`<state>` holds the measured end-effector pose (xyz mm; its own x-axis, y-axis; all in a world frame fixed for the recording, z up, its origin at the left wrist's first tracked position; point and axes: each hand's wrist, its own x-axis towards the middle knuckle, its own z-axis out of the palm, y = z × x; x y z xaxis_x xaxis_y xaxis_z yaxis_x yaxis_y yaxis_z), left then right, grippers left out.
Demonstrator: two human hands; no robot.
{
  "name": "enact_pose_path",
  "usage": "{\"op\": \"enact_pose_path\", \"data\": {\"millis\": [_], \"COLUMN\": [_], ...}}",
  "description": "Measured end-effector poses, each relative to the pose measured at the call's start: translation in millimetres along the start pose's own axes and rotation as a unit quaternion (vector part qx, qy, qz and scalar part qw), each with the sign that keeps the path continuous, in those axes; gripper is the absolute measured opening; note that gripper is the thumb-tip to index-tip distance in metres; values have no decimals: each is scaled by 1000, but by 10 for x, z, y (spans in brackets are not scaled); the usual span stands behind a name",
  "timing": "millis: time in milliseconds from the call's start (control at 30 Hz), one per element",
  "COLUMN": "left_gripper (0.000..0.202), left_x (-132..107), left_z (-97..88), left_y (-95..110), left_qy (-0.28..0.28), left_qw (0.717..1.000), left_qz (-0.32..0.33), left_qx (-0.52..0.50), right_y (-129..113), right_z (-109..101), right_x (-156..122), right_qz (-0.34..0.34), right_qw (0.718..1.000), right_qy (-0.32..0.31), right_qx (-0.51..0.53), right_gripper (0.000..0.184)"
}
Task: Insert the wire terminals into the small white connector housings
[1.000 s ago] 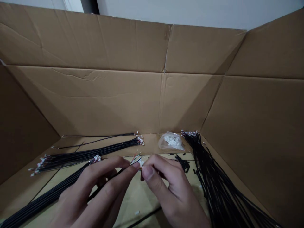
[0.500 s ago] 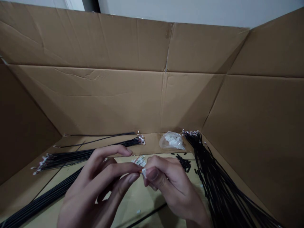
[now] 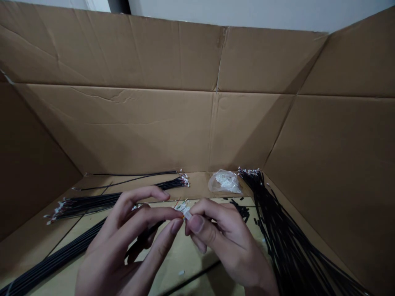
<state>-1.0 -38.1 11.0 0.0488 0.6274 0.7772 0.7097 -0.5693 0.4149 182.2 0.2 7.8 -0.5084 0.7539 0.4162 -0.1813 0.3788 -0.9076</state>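
Between the thumb and forefinger of my right hand (image 3: 222,238) is a small white plastic connector housing (image 3: 187,215). Thin coloured wires (image 3: 182,216), orange and yellow among them, meet its left side, pinched in the fingertips of my left hand (image 3: 132,242). A black cable (image 3: 143,242) runs behind the left fingers, partly hidden by them. Both hands are close together above the cardboard surface. Just behind the fingertips lie white connector pieces and loose wire ends (image 3: 182,205). How deep the wires sit in the housing I cannot tell.
A clear bag of white connectors (image 3: 226,181) lies at the back. Black cables are bundled at right (image 3: 277,230) and left (image 3: 89,203), with more at lower left (image 3: 58,250). Short black sleeves (image 3: 242,209) are scattered behind my right hand. Cardboard walls (image 3: 148,127) surround everything.
My left thumb has slid slightly from the fingertip pinch, and more of the white housing shows. The black cable behind my left fingers has come into sight. The view has shifted slightly.
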Motion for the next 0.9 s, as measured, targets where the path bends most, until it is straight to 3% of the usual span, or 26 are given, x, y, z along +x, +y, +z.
{"op": "enact_pose_path", "data": {"millis": [200,333,533,700,800,900], "left_gripper": [11,7,10,14,16,18], "left_x": [15,12,9,26,22,15], "left_z": [38,54,29,21,33,41], "left_y": [40,27,29,13,-11,-4], "left_qy": [7,7,2,-21,-26,-41], "left_qw": [1000,999,999,999,999,997], "left_qz": [-19,-28,-41,14,36,52], "left_qx": [-17,-21,-14,-24,-30,-30], "right_y": [19,25,-6,-13,24,64], "right_z": [16,8,-22,38,100,130], "right_x": [0,21,53,68,100,129], "right_qz": [48,38,12,47,58,100], "right_qw": [992,995,993,995,992,964], "right_qy": [-11,3,113,84,64,31], "right_qx": [120,94,29,-4,96,246], "right_gripper": [32,33,32,32,35,34]}}
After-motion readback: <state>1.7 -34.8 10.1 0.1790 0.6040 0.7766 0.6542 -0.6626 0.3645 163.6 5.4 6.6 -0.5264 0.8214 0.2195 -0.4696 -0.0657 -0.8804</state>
